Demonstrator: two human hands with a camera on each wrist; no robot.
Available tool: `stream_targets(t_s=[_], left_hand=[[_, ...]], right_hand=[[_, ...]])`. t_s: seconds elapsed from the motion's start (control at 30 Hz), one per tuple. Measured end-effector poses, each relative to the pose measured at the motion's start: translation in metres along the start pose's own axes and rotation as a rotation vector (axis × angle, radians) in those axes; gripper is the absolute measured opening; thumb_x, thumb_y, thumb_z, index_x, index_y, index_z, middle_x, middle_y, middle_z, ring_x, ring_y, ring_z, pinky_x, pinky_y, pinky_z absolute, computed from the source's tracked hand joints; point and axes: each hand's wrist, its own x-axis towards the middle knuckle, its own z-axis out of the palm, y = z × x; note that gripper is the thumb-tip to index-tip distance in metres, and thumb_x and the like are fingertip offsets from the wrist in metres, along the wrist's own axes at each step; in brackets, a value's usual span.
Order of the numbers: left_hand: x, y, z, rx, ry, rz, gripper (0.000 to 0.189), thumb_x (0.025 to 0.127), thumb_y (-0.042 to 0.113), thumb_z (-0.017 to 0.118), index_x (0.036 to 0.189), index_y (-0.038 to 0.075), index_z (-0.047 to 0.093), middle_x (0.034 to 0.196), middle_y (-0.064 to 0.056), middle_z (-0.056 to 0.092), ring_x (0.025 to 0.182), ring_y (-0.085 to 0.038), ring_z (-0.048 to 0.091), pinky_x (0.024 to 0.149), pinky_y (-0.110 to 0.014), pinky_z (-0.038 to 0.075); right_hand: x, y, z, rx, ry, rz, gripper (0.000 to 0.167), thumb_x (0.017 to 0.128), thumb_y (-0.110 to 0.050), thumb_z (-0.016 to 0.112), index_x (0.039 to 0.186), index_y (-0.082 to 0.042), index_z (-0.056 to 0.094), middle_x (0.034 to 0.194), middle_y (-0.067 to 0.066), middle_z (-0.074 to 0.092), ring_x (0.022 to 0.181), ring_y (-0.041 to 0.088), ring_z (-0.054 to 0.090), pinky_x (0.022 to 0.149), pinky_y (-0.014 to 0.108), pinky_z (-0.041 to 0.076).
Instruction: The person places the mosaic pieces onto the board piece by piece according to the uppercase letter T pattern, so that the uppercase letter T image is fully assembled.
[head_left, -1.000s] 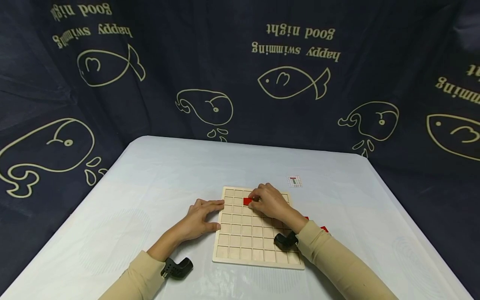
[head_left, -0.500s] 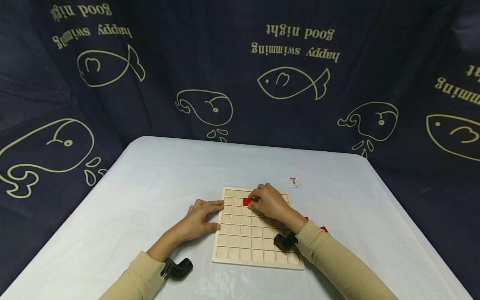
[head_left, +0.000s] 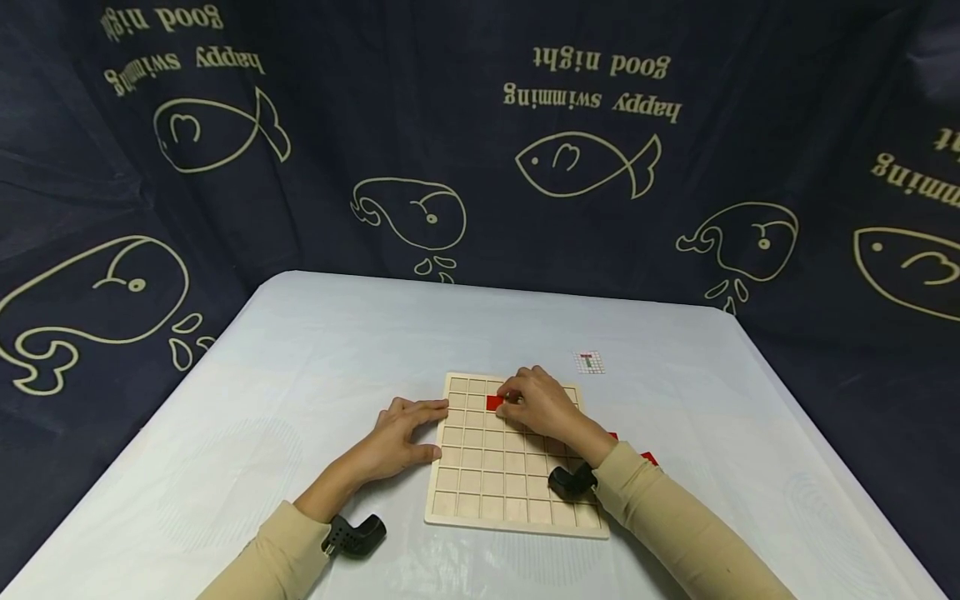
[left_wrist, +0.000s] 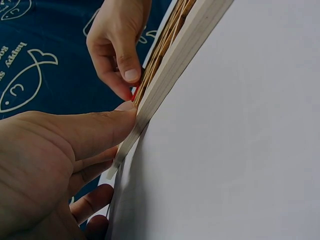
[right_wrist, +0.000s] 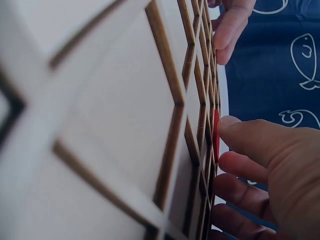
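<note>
A wooden grid board point(head_left: 493, 482) lies on the white table. One red tile point(head_left: 494, 402) rests in its upper rows. My right hand point(head_left: 542, 404) reaches over the board and pinches this tile's right side between thumb and fingers; the tile's right part is hidden. In the right wrist view the thumb presses at the edge of the red tile point(right_wrist: 216, 130), low against the grid. My left hand point(head_left: 397, 437) steadies the board's left edge, fingers extended, fingertips and thumb touching the rim. The left wrist view shows that thumb point(left_wrist: 107, 127) at the board's side.
Beyond the board's upper right lies a small card point(head_left: 589, 362) printed with a grid and a red and green pattern. More red tiles point(head_left: 649, 458) peek out from behind the right forearm. A dark blue curtain point(head_left: 480, 108) with fish drawings hangs behind the table.
</note>
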Motion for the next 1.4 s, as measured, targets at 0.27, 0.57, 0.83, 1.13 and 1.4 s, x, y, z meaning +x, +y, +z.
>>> stream_targets(t_s=[0.27, 0.57, 0.83, 1.13, 1.4], left_hand=[[0.0, -0.001, 0.0, 0.009, 0.001, 0.01, 0.057, 0.079, 0.023, 0.074, 0.131, 0.01, 0.056, 0.144, 0.0, 0.048, 0.109, -0.017, 0.04, 0.084, -0.033, 0.025], [0.0, -0.002, 0.0, 0.011, -0.005, 0.005, 0.057, 0.08, 0.025, 0.073, 0.132, 0.011, 0.055, 0.145, 0.0, 0.047, 0.108, -0.017, 0.039, 0.083, -0.034, 0.025], [0.0, -0.002, 0.0, 0.019, -0.007, 0.013, 0.058, 0.08, 0.027, 0.073, 0.132, 0.011, 0.055, 0.145, 0.0, 0.047, 0.108, -0.018, 0.04, 0.084, -0.034, 0.025], [0.0, -0.002, 0.0, 0.005, -0.005, 0.006, 0.059, 0.079, 0.026, 0.074, 0.132, 0.012, 0.055, 0.145, 0.001, 0.047, 0.109, -0.016, 0.039, 0.084, -0.033, 0.024], [-0.001, -0.001, 0.0, 0.005, -0.012, -0.015, 0.058, 0.079, 0.026, 0.074, 0.133, 0.013, 0.055, 0.146, 0.003, 0.046, 0.11, -0.016, 0.039, 0.083, -0.032, 0.024]], right_hand=[[-0.003, -0.003, -0.004, 0.061, -0.008, 0.032, 0.028, 0.081, -0.031, 0.073, 0.104, -0.014, 0.071, 0.088, -0.001, 0.062, 0.082, 0.012, 0.046, 0.071, 0.029, 0.039], [-0.01, -0.004, -0.012, 0.086, 0.016, 0.028, 0.027, 0.084, -0.027, 0.07, 0.107, -0.012, 0.07, 0.09, 0.0, 0.061, 0.083, 0.012, 0.045, 0.071, 0.029, 0.039], [-0.02, -0.003, -0.021, 0.112, 0.045, 0.052, 0.029, 0.084, -0.029, 0.07, 0.108, -0.013, 0.069, 0.094, 0.0, 0.062, 0.09, 0.015, 0.05, 0.073, 0.032, 0.044], [-0.032, 0.004, -0.029, 0.137, 0.065, 0.075, 0.03, 0.084, -0.032, 0.07, 0.107, -0.013, 0.07, 0.093, -0.002, 0.061, 0.094, 0.018, 0.052, 0.076, 0.033, 0.047], [-0.045, 0.01, -0.038, 0.13, 0.086, 0.09, 0.033, 0.084, -0.033, 0.07, 0.11, -0.012, 0.069, 0.096, -0.001, 0.062, 0.092, 0.017, 0.051, 0.075, 0.032, 0.043]])
